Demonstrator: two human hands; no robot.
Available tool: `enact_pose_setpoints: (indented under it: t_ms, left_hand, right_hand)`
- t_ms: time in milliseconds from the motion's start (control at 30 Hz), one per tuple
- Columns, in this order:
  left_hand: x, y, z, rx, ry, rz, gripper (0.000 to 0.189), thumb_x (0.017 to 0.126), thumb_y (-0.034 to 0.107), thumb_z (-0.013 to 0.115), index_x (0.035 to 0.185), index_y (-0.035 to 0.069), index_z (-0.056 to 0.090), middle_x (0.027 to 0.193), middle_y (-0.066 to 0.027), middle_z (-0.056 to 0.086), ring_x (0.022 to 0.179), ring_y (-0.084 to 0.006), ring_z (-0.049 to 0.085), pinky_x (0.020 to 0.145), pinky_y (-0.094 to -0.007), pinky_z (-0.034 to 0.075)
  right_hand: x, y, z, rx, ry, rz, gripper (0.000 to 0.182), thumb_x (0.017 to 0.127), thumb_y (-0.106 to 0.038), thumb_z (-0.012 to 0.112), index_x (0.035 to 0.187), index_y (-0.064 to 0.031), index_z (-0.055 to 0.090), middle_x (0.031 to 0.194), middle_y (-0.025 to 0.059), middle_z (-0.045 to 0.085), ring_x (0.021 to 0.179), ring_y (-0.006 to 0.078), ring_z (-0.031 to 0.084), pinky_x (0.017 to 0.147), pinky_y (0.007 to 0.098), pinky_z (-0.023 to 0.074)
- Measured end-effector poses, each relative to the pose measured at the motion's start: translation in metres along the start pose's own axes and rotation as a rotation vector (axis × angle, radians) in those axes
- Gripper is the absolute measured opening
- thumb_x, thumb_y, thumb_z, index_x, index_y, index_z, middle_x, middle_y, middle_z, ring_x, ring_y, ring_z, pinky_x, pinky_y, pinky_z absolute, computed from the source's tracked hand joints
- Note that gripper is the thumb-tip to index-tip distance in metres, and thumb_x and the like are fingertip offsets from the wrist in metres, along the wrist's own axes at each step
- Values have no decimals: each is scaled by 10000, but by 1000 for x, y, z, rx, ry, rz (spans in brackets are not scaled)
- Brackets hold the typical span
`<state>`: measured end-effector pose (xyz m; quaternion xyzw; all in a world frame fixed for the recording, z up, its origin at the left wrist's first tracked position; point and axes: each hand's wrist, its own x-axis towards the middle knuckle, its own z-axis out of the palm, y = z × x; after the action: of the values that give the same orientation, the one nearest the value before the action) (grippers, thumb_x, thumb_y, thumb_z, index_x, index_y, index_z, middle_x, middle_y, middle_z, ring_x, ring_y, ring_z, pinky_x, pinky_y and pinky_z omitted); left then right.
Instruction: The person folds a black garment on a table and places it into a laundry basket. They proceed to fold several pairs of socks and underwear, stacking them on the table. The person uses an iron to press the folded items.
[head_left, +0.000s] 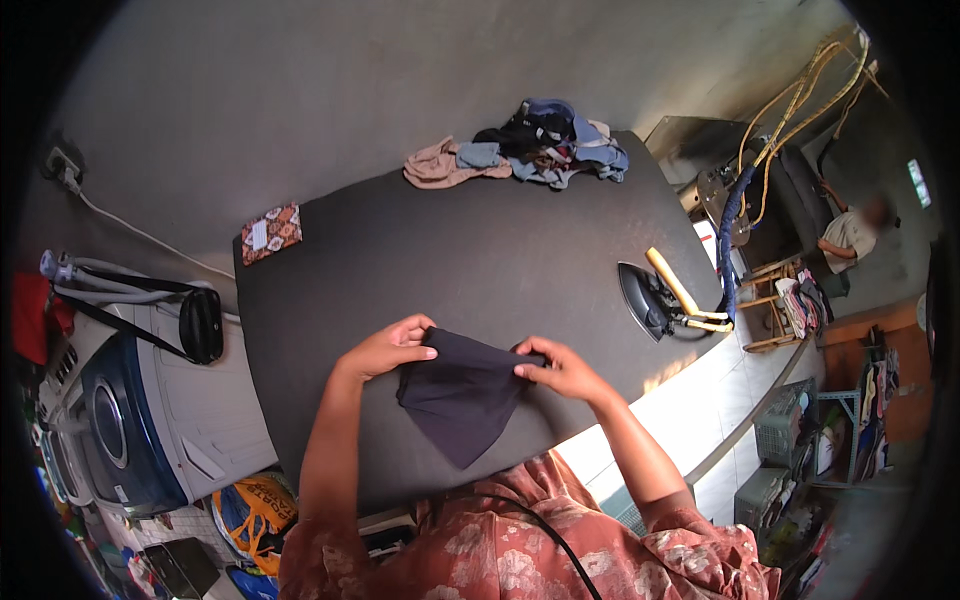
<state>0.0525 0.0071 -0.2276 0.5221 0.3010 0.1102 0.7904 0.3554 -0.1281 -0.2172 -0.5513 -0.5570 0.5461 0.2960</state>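
A dark cloth garment (466, 394) hangs between my two hands above the padded ironing table (450, 255). My left hand (390, 346) pinches its upper left corner between thumb and fingers. At the upper right corner, my right hand (559, 367) grips the fabric the same way. The lower part of the garment drapes towards my body and comes to a point. To the right of my hands a black steam iron (645, 300) with a yellowish handle (670, 280) rests on the table, a blue-wrapped hose (731, 232) running up from it.
A heap of clothes (559, 146) lies against the wall at the far edge. A patterned notebook (271, 233) sits at the far left corner. On the left stands a washing machine (127, 427) with a black bag (201, 326) on top. At right, a person (851, 232) stands near a wooden rack (772, 307).
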Motion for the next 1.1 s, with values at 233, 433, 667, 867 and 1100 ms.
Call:
enact_pose_setpoints:
  t_ms: [233,433,667,867,1100]
  left_hand:
    - [-23,82,14,252,489,283,265,890,-34,610,1148,25,620,927,10,620,860,-62,597,813,-207,463]
    - [-7,74,73,835,878,614,273,851,-75,548,1092,12,642,1078,-95,722,1107,-240,675,1087,-431,424]
    - [22,-102,125,1006,900,486,281,819,-78,589,1055,54,664,1148,-67,701,1201,-252,614,1151,-514,331]
    - [18,-142,175,1080,861,200,324,812,-46,587,1109,72,640,1296,-54,624,1335,-235,497,1184,-521,251]
    - [66,-121,179,1224,880,27,510,978,252,543,1463,114,458,1568,-110,355,1485,-317,254,1189,-597,134]
  right_hand:
    - [65,-118,-78,-337,35,-266,138,880,-106,701,1013,-71,691,944,40,717,876,128,621,645,291,468]
    - [80,-89,-99,-557,176,-764,271,756,40,678,995,-81,713,1072,43,720,1076,270,654,917,382,495]
    - [37,59,-63,-654,108,-540,258,749,22,671,982,-83,708,1169,51,678,1218,288,557,1055,436,423]
    - [2,105,-41,-399,423,-128,233,832,-76,660,1065,-88,676,1245,135,595,1226,316,502,1050,419,390]
    - [22,95,-26,-399,527,-62,153,890,-126,690,989,-37,615,1054,111,628,1029,300,563,944,390,424]
